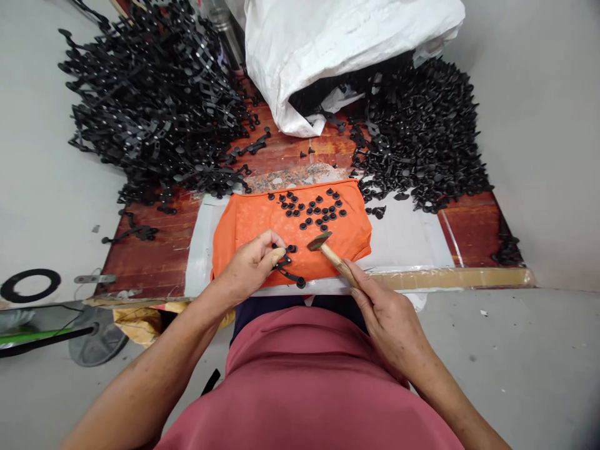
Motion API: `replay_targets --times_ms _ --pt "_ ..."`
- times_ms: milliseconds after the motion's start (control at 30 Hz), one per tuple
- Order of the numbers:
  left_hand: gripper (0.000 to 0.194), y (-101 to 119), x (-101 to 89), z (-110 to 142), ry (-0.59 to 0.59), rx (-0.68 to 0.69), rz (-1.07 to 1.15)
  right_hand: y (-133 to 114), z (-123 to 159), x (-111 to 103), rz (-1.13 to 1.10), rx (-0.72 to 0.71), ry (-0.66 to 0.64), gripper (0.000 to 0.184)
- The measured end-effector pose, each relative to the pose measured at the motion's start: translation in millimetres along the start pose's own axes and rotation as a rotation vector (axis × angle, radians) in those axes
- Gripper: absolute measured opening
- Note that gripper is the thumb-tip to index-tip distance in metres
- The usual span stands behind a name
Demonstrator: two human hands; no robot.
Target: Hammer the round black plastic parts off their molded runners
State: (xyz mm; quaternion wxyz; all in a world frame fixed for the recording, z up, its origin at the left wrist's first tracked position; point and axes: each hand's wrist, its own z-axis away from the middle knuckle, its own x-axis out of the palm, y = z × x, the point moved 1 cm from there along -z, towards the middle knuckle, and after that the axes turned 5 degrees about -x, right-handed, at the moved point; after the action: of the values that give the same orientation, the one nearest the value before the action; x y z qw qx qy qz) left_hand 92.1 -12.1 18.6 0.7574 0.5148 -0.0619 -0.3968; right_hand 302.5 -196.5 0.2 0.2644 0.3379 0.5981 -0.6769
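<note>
My left hand (257,262) pinches a small black jointed plastic part (284,262) near the front of an orange cloth (253,219). One round end of that part lies by the cloth's front edge. In my right hand (382,300) is a hammer (338,260), gripped by its wooden handle. The hammer's metal head is just right of the black part, over the cloth; whether it touches the cloth I cannot tell. Several round black plastic pieces (324,211) stand on the cloth beyond both hands.
A tall heap of black jointed parts (154,100) covers the table's left back. At the right back is a pile of small black pieces (426,131), beside a white sack (347,44). A metal flask (227,37) stands behind. Brown tape (487,277) runs along the front edge.
</note>
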Motion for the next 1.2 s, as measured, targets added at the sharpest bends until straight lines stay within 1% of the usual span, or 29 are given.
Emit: replay_targets --times_ms 100,233,333,533,600,700,767,867,933,1033,1067,1167,1200 --pt "0.014 0 -1.1 -2 -0.007 0.024 -0.029 0 -3 -6 -0.001 -0.056 0.016 0.053" --pt "0.013 7 -4.1 -4 0.022 0.085 -0.148 -8 -12 -23 0.000 -0.165 0.050 0.055" --pt "0.015 11 -7.2 -3 0.028 0.110 -0.237 -16 -20 -30 0.016 -0.208 0.032 0.058" --pt "0.014 15 -11.4 2 -0.001 0.148 -0.326 -19 -27 -22 0.207 -0.226 -0.052 0.057" --pt "0.014 17 -11.3 3 0.000 0.154 -0.339 -18 -27 -22 0.202 -0.216 -0.063 0.056" --pt "0.013 19 -10.4 2 0.014 0.164 -0.360 -19 -26 -28 0.151 -0.203 -0.072 0.055" --pt "0.013 20 -10.0 2 0.021 0.158 -0.366 -21 -26 -33 0.096 -0.214 -0.048 0.057" --pt "0.015 18 -10.4 0 0.013 0.138 -0.346 -23 -24 -36 0.020 -0.252 0.042 0.060" --pt "0.015 16 -11.1 -1 0.007 0.138 -0.323 -23 -23 -32 0.076 -0.254 0.053 0.060" --pt "0.013 13 -11.8 -3 0.010 0.154 -0.308 -20 -22 -24 0.227 -0.237 -0.018 0.059" --pt "0.013 13 -11.7 -3 0.014 0.157 -0.311 -19 -21 -22 0.236 -0.241 -0.019 0.058" --pt "0.016 11 -11.0 -4 0.026 0.155 -0.324 -17 -20 -20 0.171 -0.257 0.055 0.061" --pt "0.016 11 -10.7 -4 0.029 0.155 -0.328 -16 -20 -19 0.167 -0.252 0.061 0.061"
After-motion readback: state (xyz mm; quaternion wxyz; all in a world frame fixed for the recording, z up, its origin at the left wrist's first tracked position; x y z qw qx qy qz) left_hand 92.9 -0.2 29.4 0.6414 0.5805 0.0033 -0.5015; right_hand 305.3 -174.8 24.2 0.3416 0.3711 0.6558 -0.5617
